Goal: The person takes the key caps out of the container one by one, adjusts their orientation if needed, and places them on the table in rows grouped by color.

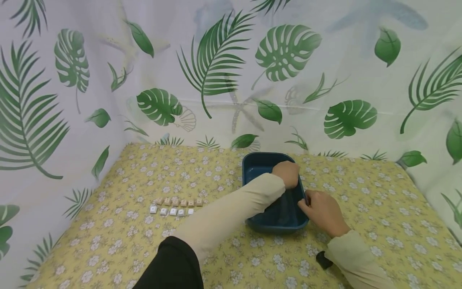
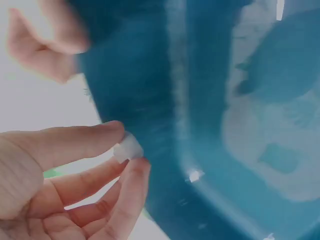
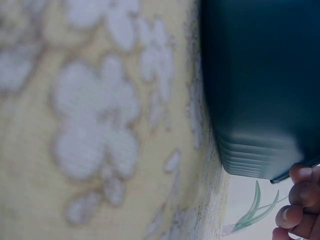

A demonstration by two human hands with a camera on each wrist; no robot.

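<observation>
A dark blue plastic basin rests on the flowered cloth. My left hand reaches inside it near the right wall. In the left wrist view, the thumb and fingertips of that hand pinch a small white keycap in front of the basin's blue wall; in the head view the keycap is hidden. On the right side, my right hand grips the basin's rim, thumb over the edge. The right wrist view shows the basin's outer side and fingers at its rim.
To the left of the basin lie two short rows of keycaps: beige keycaps behind and white keycaps in front. A yellow flowered cloth covers the table. A white leaf-print curtain hangs behind and at the sides.
</observation>
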